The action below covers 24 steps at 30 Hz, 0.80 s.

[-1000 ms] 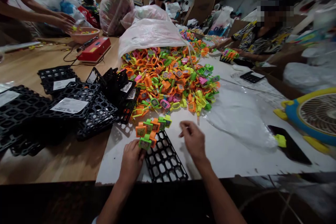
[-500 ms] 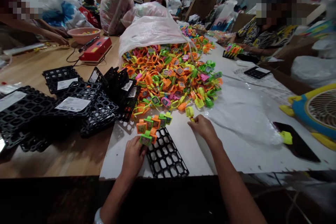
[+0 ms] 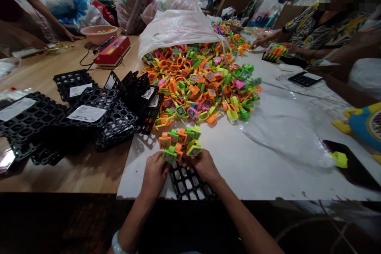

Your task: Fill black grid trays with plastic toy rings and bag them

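A black grid tray (image 3: 193, 184) lies on the white tabletop in front of me. Several orange, green and yellow toy watches (image 3: 181, 137) stand in its far end. My left hand (image 3: 154, 174) is closed at the tray's left edge, its fingertips partly hidden beside a green toy watch (image 3: 169, 154). Between the fingers of my right hand (image 3: 205, 166) is a yellow toy watch (image 3: 194, 148), held over the tray beside the standing ones. Its lower end is hidden by the fingers. Beyond both hands spreads a heap of loose toy watches (image 3: 202, 83).
The heap spills from a white plastic bag (image 3: 178, 27). Black trays (image 3: 98, 107) are stacked at left, near a red device (image 3: 113, 50) and pink basin (image 3: 99, 33). At right are a phone (image 3: 354, 166), a fan (image 3: 366, 127) and a co-worker's hands (image 3: 290, 49).
My right hand has moved left with the yellow toy watch, from beside the heap to the tray. My left hand stays at the tray. The view has shifted slightly.
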{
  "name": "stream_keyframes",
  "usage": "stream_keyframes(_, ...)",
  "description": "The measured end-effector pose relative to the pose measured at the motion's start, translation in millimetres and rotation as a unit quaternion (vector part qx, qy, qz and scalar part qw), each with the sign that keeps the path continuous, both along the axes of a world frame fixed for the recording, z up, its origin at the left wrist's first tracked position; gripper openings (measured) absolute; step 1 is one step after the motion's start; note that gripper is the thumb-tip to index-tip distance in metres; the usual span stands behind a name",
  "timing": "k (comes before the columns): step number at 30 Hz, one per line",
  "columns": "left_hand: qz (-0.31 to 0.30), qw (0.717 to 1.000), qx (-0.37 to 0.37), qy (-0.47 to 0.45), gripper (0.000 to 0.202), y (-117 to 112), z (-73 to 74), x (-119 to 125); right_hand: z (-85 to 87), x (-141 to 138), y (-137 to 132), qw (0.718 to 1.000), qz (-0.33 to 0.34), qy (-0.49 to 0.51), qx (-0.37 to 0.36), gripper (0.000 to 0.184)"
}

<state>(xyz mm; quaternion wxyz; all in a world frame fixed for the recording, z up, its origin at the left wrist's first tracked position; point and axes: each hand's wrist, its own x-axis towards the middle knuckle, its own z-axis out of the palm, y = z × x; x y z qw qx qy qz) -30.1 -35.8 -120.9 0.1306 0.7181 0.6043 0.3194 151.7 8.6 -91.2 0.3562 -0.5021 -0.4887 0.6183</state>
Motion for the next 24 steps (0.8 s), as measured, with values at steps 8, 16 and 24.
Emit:
stream_keyframes(8,0.014,1.0,-0.004,-0.008,0.026,-0.4,-2.9,0.7,0.2,15.9,-2.8,0.993,-0.01,-0.113,0.035,0.025)
stream_keyframes(16,0.0,1.0,0.002,-0.017,0.027,-0.4,-1.7,-0.8,-11.2,13.5,-5.6,0.991,-0.018,-0.105,0.081,0.017)
stream_keyframes(24,0.007,1.0,0.002,-0.003,0.025,-0.1,-5.4,-1.7,-4.5,10.3,-0.8,0.965,0.049,-0.204,0.156,0.017)
